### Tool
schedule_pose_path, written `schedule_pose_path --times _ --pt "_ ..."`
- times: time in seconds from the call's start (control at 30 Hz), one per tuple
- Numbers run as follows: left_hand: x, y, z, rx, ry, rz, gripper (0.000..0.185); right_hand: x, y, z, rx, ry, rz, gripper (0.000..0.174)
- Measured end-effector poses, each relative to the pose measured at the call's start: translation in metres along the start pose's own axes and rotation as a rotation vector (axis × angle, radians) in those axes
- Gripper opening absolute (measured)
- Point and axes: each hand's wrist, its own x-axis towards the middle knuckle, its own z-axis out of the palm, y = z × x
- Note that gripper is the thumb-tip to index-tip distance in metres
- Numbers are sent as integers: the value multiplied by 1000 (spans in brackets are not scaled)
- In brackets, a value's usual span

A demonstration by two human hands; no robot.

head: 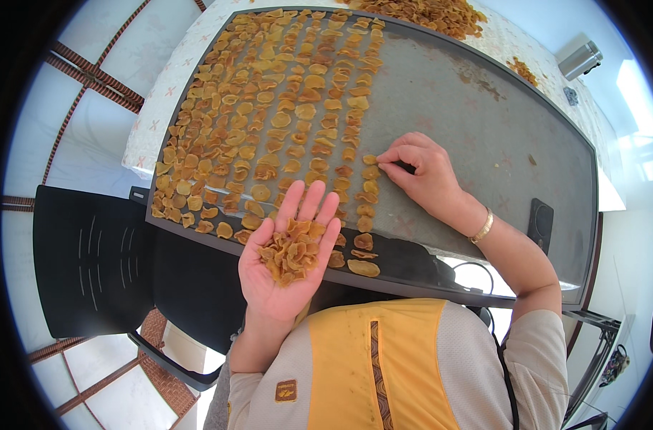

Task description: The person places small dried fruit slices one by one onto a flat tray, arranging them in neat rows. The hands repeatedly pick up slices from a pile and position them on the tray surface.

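My left hand (289,252) is palm up, cradling a small heap of dried amber slices (291,255), perhaps fruit or vegetable. At the top of the rightmost row, the thumb and forefinger of my right hand (420,169) pinch the edge of a single dried slice (370,159). That slice lies on a large dark-framed glassy panel (466,145). Below it the row continues towards me, ending in a larger slice (363,267) near the panel's front edge. Many similar slices (235,107) lie in rows over the panel's left half.
Beyond the panel, a big pile of slices (428,15) and a smaller pile (522,71) rest on a patterned tablecloth (162,102). A metal canister (580,60) stands far right. A black phone-like object (541,226) lies beside my right forearm. A black chair (95,263) is at left.
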Motion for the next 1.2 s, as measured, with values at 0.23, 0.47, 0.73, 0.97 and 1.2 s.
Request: schedule_pose_path --times 0.23,0.47,0.73,0.97,1.2 --pt "5 -4 4 40 21 -21 57 0 -9 -4 88 9 60 9" --pt "25 -19 3 56 -17 -98 58 -12 -64 -20 307 -14 -74 17" --pt "37 -38 0 119 -33 -190 58 -14 -78 -32 90 -63 -381 28" --pt "38 -44 1 142 -53 -182 58 -21 -78 -38 112 -97 -383 27" --pt "39 -48 0 141 -35 -209 57 -22 -75 -35 42 -73 -400 27"
